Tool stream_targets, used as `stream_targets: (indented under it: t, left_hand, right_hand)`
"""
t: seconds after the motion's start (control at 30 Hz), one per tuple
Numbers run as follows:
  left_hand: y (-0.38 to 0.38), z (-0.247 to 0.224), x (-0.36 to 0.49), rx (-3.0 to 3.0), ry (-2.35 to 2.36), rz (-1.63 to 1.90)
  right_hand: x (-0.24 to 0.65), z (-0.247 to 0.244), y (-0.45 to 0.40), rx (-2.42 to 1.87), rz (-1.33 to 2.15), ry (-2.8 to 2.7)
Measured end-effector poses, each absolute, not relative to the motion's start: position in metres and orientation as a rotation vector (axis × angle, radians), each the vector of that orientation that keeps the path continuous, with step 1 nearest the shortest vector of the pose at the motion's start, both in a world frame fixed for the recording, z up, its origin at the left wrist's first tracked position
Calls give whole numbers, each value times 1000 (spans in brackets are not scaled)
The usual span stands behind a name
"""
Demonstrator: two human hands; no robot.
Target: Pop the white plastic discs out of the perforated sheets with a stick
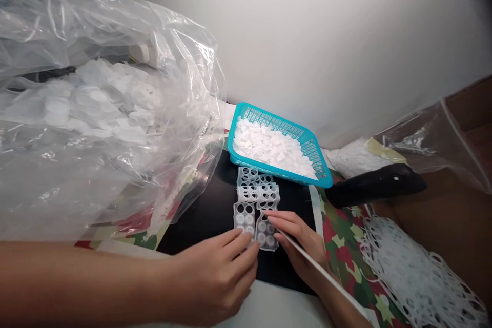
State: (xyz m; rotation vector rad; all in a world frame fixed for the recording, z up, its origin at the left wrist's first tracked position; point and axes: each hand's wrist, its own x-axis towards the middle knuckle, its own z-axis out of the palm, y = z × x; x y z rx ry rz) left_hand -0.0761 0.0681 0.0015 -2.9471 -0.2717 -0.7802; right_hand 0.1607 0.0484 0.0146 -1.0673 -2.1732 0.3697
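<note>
Clear perforated plastic strips (258, 193) lie on a black mat (203, 218), some of their round holes filled with whitish discs. My left hand (226, 271) rests over the lower end of the left strip, its fingers bent and close together; whatever is under the fingertips is hidden. At the right strip, my right hand (298, 241) has its fingertips by the upper holes. A long thin white strip (323, 271) runs from between its thumb and fingers down to the lower right. Just behind the plastic strips stands a blue basket (326, 177) of small white pieces (272, 146).
A large clear bag (184, 87) of translucent pieces fills the left. At the right are a black elongated object (376, 184), a bag of white pieces (349, 156) and a heap of perforated plastic (415, 271). A pale wall (288, 36) rises behind.
</note>
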Motion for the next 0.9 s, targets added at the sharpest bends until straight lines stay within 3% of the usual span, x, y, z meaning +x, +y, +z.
stream_targets:
  t: [0.17,0.9]
  left_hand:
    - [43,-2,-79,-2880,-575,-601]
    - [53,7,-78,-2932,-378,-530]
  right_hand:
    - [149,14,55,-932,241,-2417]
    - [135,16,62,-879,-149,-2534]
